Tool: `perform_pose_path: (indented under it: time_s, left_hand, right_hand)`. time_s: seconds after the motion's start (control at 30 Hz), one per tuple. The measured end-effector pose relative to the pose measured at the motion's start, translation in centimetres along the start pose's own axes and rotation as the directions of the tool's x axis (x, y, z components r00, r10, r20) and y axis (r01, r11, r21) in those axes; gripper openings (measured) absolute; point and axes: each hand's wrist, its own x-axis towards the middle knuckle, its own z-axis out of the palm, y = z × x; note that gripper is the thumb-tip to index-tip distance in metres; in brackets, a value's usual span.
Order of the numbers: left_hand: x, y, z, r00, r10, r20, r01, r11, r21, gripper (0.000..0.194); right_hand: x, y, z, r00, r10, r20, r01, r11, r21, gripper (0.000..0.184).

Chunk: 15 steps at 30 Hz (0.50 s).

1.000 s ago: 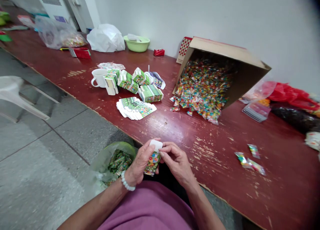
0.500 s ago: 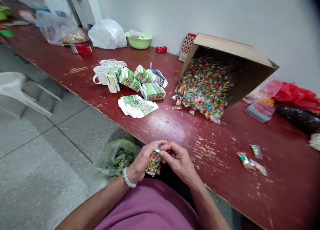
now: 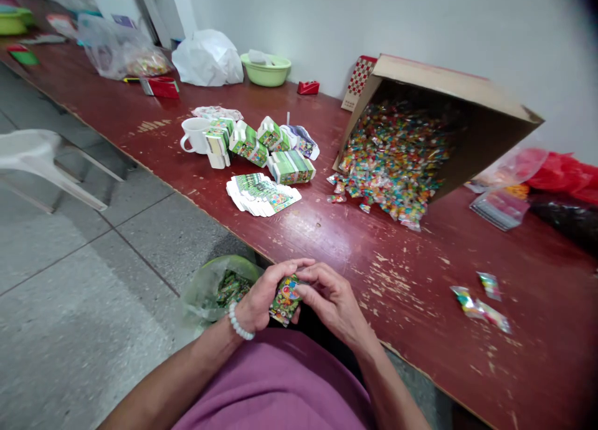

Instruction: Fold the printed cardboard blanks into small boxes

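Above my lap, just off the table's front edge, a small printed candy box rests between both hands. My left hand, with a pale bead bracelet on the wrist, wraps round its left side. From the right, my right hand has its thumb and fingers at the box's upper end, which they partly hide. Beyond my hands a fan of flat printed cartons lies on the table. A large cardboard box on its side spills wrapped candies toward me.
Banded carton stacks stand beside a white mug. Several loose candy packets lie at right. Below the table edge, left of my hands, a lined green basin holds printed packs. A white plastic stool stands at left.
The white flap that stood up from the small candy box has been folded down and no longer shows. My hands have closed in over its top. The view has shifted slightly.
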Motion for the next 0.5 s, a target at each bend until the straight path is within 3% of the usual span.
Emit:
perform_pose_path:
  time_s: [0.1,0.2,0.33,0.4,0.5]
  left_hand:
    - [0.3,0.2,0.1,0.999,0.009,-0.043,-0.015,0.992,-0.124,0.033]
    - [0.7,0.6,0.0,0.993,0.054,-0.108,-0.069,0.987,-0.144,0.029]
    - [1.1,1.7,-1.2,0.967,0.205,-0.153,-0.216,0.975,-0.059,0.024]
    - [1.1,2.3,-2.2,0.959,0.236,-0.16,-0.242,0.97,-0.021,0.025]
    - [0.2,2.9,-4.5,0.936,0.29,-0.2,-0.268,0.955,0.13,0.031]
  right_hand:
    - [-0.9,0.2,1.4,0.986,-0.161,-0.037,0.141,0.94,-0.309,0.058]
    - [-0.6,0.0,2.5,0.972,-0.234,-0.018,0.182,0.799,-0.573,0.091]
    - [1.9,-0.7,3.7,0.963,-0.269,0.027,0.216,0.704,-0.677,0.075]
    - [3.4,-0.9,4.4,0.955,-0.289,0.072,0.266,0.717,-0.644,0.072]
    - [4.8,-0.6,5.4,0.946,-0.278,0.164,0.322,0.787,-0.527,0.086]
